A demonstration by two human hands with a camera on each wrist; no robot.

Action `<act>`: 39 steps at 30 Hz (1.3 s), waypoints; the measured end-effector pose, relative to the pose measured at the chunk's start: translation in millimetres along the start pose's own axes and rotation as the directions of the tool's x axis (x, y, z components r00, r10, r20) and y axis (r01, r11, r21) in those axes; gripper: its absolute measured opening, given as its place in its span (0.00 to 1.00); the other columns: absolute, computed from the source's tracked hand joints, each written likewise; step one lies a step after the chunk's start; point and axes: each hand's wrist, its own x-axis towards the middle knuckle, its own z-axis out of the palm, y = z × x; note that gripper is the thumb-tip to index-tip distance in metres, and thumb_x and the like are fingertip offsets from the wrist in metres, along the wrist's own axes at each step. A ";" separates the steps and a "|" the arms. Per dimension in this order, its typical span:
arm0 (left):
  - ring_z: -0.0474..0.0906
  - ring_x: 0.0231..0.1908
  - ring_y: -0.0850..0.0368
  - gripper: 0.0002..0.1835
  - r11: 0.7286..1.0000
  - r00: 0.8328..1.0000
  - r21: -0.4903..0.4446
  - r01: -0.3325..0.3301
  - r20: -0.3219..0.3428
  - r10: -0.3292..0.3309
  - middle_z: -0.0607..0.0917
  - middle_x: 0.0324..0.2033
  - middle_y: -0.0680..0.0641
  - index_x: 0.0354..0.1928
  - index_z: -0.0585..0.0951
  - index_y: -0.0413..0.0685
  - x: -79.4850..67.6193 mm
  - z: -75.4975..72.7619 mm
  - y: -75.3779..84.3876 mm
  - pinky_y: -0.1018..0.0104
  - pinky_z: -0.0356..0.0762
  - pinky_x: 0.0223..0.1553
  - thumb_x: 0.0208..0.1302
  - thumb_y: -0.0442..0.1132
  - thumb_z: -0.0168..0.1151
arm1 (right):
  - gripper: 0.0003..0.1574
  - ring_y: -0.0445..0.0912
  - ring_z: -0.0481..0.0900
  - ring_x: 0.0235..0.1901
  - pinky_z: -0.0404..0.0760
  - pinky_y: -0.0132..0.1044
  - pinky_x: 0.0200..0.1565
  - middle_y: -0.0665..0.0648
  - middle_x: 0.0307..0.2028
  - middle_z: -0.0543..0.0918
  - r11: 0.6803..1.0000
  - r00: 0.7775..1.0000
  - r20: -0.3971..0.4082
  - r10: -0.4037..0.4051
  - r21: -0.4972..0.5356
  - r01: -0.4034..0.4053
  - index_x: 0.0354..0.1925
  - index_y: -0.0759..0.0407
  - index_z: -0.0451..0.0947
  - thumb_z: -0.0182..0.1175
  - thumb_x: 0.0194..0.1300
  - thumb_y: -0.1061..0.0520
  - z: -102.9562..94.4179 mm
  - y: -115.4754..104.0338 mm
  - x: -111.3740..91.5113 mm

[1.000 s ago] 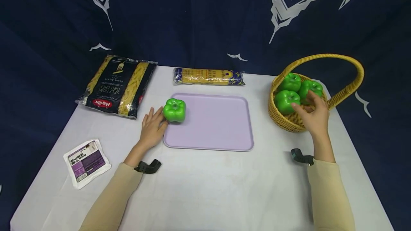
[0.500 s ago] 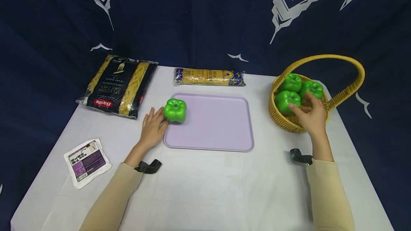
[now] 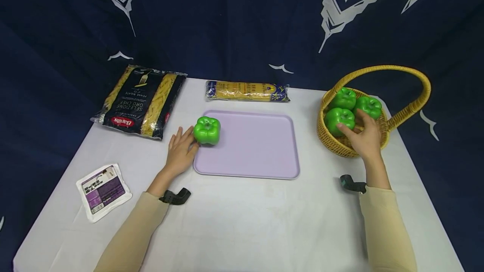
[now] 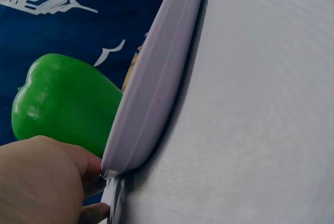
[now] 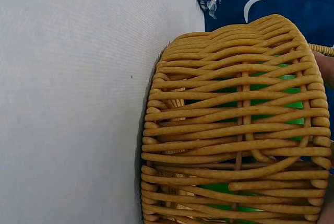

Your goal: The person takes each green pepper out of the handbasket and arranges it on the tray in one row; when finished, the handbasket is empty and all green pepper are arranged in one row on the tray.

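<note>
Three green peppers are seen in the wicker basket, at the right of the frame, and my attention goes to the front pepper, because the right hand is at it. In the head view the thumb lies over this pepper and the other fingers go down near its right edge, apart from the thumb; whether they pinch it I cannot tell, since in the right wrist view the woven wall hides the contact. If taking it is the step in hand, as I judge, I would bring the fingers deeper behind it, so that the hold is on the wide middle and not on one lobe only. The skin looks smooth and shiny, so a shallow hold may slip. I would then raise it straight up, away from the arched handle, without dragging the rear pepper or the right pepper. The left hand is spread at the left of the lilac tray, close beside the tray pepper; I would let it rest lightly, so that the tray is not pushed
</note>
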 end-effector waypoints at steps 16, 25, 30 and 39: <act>0.38 0.76 0.33 0.26 1.000 1.000 0.005 -0.002 0.000 0.002 0.60 0.74 0.37 0.68 0.70 0.41 -1.2 -0.7 1.5 0.37 0.29 0.73 0.72 0.42 0.46 | 0.57 0.72 0.55 0.70 0.61 0.69 0.64 0.75 0.72 0.53 0.995 0.993 0.095 0.076 -0.077 -0.069 0.76 0.64 0.43 0.60 0.66 0.39 2.0 0.8 4.7; 0.37 0.76 0.33 0.25 1.000 1.000 0.003 0.002 0.009 -0.002 0.59 0.74 0.38 0.68 0.70 0.41 -0.9 -1.5 1.7 0.38 0.28 0.73 0.72 0.43 0.46 | 0.57 0.72 0.52 0.70 0.57 0.70 0.65 0.75 0.73 0.52 0.994 0.993 0.093 0.079 -0.086 -0.071 0.76 0.65 0.44 0.60 0.66 0.38 2.4 2.2 5.1; 0.37 0.76 0.34 0.26 1.000 1.000 0.003 0.008 0.014 -0.008 0.59 0.74 0.39 0.68 0.70 0.42 -1.0 -2.0 1.6 0.39 0.28 0.73 0.73 0.43 0.46 | 0.57 0.72 0.52 0.70 0.55 0.70 0.66 0.75 0.73 0.53 0.992 0.995 0.074 0.073 -0.105 -0.065 0.76 0.64 0.47 0.62 0.64 0.40 2.0 1.7 4.4; 0.38 0.76 0.33 0.26 1.000 1.000 0.011 -0.003 -0.002 0.003 0.59 0.74 0.38 0.68 0.69 0.41 -0.4 -0.4 0.8 0.38 0.29 0.73 0.72 0.42 0.47 | 0.55 0.68 0.52 0.72 0.55 0.66 0.69 0.71 0.73 0.55 0.997 0.997 -0.003 0.073 -0.033 -0.073 0.75 0.64 0.49 0.63 0.64 0.42 -5.4 0.3 -0.4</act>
